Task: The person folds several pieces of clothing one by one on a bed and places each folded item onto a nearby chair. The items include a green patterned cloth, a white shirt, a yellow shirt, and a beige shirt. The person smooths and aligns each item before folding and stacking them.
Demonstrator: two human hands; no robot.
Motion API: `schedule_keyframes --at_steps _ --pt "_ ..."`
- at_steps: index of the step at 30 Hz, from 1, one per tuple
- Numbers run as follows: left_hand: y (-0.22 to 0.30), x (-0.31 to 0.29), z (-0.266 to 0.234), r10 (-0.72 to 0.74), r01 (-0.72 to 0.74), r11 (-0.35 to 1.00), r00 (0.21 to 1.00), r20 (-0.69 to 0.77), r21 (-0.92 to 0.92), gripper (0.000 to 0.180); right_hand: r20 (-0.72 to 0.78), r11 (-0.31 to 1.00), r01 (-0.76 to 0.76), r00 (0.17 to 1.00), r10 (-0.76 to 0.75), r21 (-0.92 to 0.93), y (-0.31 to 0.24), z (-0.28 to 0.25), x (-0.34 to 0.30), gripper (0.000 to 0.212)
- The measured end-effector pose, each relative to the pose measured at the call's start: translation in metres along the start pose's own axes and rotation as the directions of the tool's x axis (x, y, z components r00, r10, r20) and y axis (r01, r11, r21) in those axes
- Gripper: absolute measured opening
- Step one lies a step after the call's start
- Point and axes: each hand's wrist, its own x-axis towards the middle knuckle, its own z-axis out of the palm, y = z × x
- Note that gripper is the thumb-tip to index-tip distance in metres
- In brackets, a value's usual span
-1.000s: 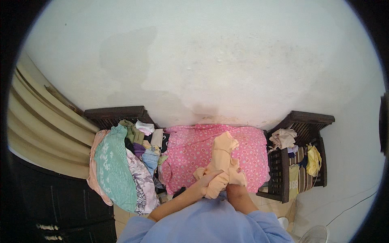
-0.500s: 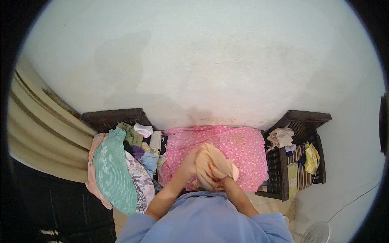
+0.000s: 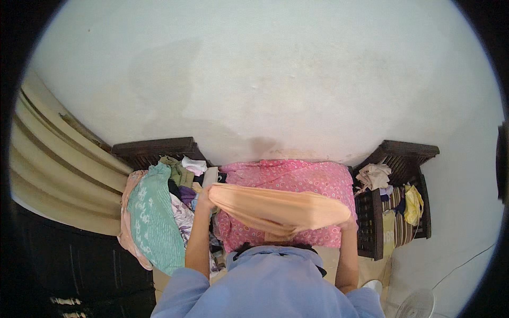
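Note:
A peach-coloured piece of cloth [image 3: 281,206] is stretched sideways between my two hands, in front of my blue top. My left hand [image 3: 205,197] grips its left end, and my right hand [image 3: 348,224] grips the right end. Folds run along its length and the lower middle sags a little; its exact kind cannot be made out. Behind and below it spreads a pink patterned cloth [image 3: 297,175] with small pale motifs, laid over a surface against the wall.
Left of the pink cloth lies a heap of clothes, with a green patterned cloth [image 3: 156,217] draped in front. A dark wooden slatted armrest [image 3: 369,225] stands at right, beside a yellow cloth [image 3: 413,205]. A beige curtain [image 3: 63,169] hangs far left; a fan [image 3: 416,305] is lower right.
The peach cloth, bunched between my hands before, is now pulled out wide. My left hand has moved left and my right hand has moved right.

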Motion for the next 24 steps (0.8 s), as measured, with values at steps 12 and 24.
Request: schedule_keyframes --at_steps 12,24 --pt "-0.047 -0.032 0.053 0.572 -0.453 0.128 0.761 0.308 0.882 0.030 -0.070 0.716 -0.007 0.994 0.078 0.698 -0.054 0.050 0.006 0.024" --pt "-0.126 -0.118 0.185 0.461 -0.695 -0.195 0.557 0.691 0.692 0.031 0.058 0.986 -0.016 0.998 0.007 0.168 -0.065 0.145 0.000 0.024"
